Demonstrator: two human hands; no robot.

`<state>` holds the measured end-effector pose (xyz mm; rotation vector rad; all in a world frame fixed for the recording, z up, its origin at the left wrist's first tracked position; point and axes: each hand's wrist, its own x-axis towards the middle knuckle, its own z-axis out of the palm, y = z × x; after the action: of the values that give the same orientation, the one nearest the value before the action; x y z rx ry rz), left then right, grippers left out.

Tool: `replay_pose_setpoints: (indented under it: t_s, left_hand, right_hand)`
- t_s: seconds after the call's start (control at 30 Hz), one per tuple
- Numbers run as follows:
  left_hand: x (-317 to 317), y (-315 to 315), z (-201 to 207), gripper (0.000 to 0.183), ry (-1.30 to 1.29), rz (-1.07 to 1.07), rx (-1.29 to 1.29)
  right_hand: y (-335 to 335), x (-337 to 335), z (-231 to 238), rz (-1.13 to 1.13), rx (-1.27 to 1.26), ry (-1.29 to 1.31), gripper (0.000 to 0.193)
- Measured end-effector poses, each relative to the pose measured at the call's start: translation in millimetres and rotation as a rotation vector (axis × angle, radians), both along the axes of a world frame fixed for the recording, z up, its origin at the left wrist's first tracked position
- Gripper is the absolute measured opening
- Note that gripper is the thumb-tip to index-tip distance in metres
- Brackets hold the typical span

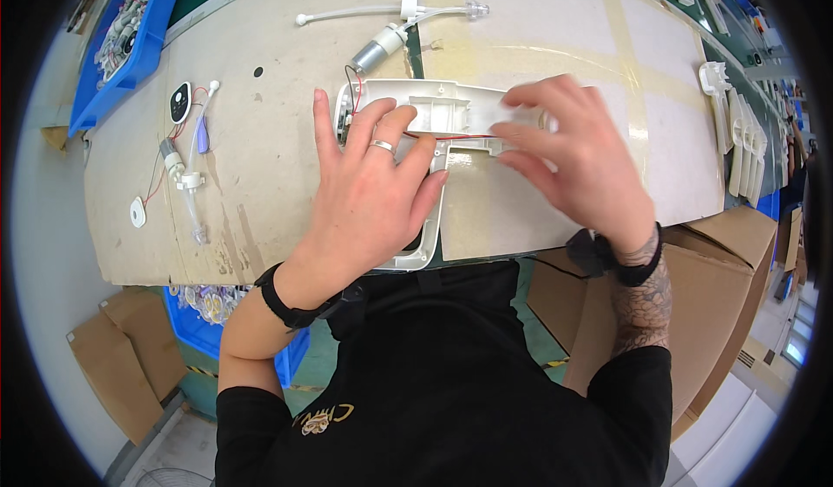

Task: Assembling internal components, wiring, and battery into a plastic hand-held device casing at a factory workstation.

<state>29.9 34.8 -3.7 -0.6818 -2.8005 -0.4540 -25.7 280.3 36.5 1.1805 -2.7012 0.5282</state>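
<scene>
A white plastic housing (451, 98) lies on the bench, its ribbed inside facing up. My left hand (369, 183), a ring on one finger, rests across its left part with fingers spread. Thin red and black wires (464, 137) run along the housing from under those fingers toward my right hand (568, 144). That hand is bent over the right end, its fingertips blurred, so a grip on the wires cannot be made out. Below my left fingers is another curved white frame (427, 248), partly covered. Just beyond the housing lies a small silver motor (379, 49) with clear tubing (442, 13).
On the left lie a black-and-white oval panel (180, 102), another motor with tubing (173, 159) and a white disc (138, 212). A blue bin (130, 75) of parts stands far left. White housings (746, 140) line the right edge, above a cardboard box (694, 287).
</scene>
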Motion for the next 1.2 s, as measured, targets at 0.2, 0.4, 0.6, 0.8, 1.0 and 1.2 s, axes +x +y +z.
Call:
replay_pose_setpoints:
  t_s: [0.2, 0.4, 0.6, 0.8, 1.0, 1.2]
  left_hand:
    - [-2, 4, -2, 0.035, 0.017, -0.039, 0.058]
    - [-2, 9, -1, 0.034, 0.007, -0.008, -0.017]
    - [1, 9, 3, 0.033, -0.03, 0.026, -0.048]
    - [-8, -7, 29, 0.03, 0.016, -0.032, 0.137]
    - [-69, -61, 44, 0.037, -0.21, 0.249, 0.52]
    - [-118, -58, 24, 0.042, -0.396, 0.242, 0.255]
  right_hand:
    - [-11, -2, -24, 0.06, 0.038, 0.014, 0.019]
    - [-14, -6, -21, 0.075, 0.061, -0.042, 0.015]
    - [-21, -36, 0, 0.125, -0.116, -0.079, 0.019]
    - [-92, -146, -9, -0.099, 0.024, -0.112, 0.048]
    - [-114, -185, -13, -0.02, 0.312, -0.286, 0.053]
    - [-71, -160, 15, -0.057, -0.39, -0.613, 0.031]
